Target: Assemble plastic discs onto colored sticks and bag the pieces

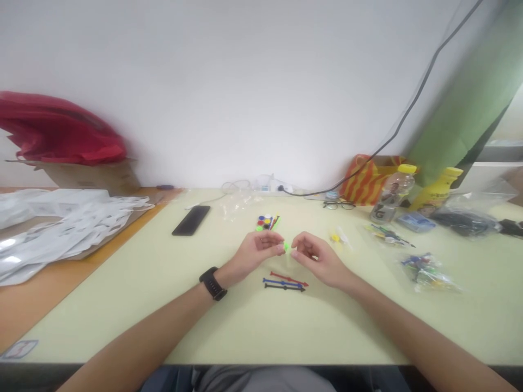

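Note:
A small bright green plastic piece [286,247] is between my two hands above the table. My left hand [259,251], with a black watch on the wrist, pinches it at the thumb and fingertips. Close to its other side is my right hand [316,258], fingers curled and thumb near the index; what it grips, if anything, is too small to make out. Nearer me lie a red arrow [289,279], a blue arrow [284,282] and a black arrow [285,287], side by side. Behind my left hand are several coloured round discs [265,220] and more arrows [276,222], partly hidden.
A phone [191,220] lies at left. Small yellow and white pieces [338,237] are right of my hands. Farther right are bagged coloured parts [427,272], a clear bottle [392,196], a yellow bottle [435,193] and glasses [339,205]. White bags [73,228] are stacked at far left.

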Motion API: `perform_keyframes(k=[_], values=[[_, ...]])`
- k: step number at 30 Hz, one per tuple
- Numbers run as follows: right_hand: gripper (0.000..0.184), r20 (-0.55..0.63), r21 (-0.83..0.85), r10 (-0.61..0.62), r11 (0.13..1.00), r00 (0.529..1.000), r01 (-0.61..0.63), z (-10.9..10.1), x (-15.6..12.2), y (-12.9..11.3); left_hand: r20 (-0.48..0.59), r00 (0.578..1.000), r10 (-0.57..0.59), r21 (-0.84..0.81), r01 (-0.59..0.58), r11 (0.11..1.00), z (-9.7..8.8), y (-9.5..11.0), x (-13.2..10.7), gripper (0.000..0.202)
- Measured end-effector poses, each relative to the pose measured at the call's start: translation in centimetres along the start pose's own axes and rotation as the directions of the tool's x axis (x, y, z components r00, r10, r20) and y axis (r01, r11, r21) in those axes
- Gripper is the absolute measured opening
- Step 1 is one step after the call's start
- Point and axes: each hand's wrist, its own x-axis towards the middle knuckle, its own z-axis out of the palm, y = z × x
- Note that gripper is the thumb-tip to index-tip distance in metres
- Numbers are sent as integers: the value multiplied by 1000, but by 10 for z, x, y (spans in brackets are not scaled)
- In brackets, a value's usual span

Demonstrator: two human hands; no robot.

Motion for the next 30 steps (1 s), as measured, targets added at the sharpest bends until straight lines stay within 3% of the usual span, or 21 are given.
perform_keyframes(k=[8, 14, 16, 20, 22, 26, 30], values=[[27, 14, -89, -49, 995, 999, 50, 3, -2, 5, 56, 998, 0, 28, -1, 1000, 1, -1, -1, 28], [36, -48, 47, -22, 999, 999, 24, 0, -3, -2, 27, 1000, -1, 15, 0, 1000, 0, -2, -1, 30], [31, 3, 103, -13, 995, 1000, 12, -5, -3, -3, 13, 1000, -1, 5, 1, 1000, 1, -1, 0, 31], [64, 193, 153, -75, 987, 978, 46, -13, -3, -3, -29, 1000, 6, -12, -6, 1000, 1, -1, 1, 33], [60, 158, 117, -67, 992, 985, 49, -13, -2, -2, -41, 999, 8, -16, -9, 1000, 1, -1, 1, 33], [36, 21, 46, 16, 999, 1000, -17, -6, 0, 1, -34, 999, 19, 0, -19, 1000, 0, -1, 1, 31], [26, -12, 25, 18, 1000, 1000, -18, 1, 1, 3, -1, 1000, 31, 19, -31, 999, -1, -4, 1, 30]])
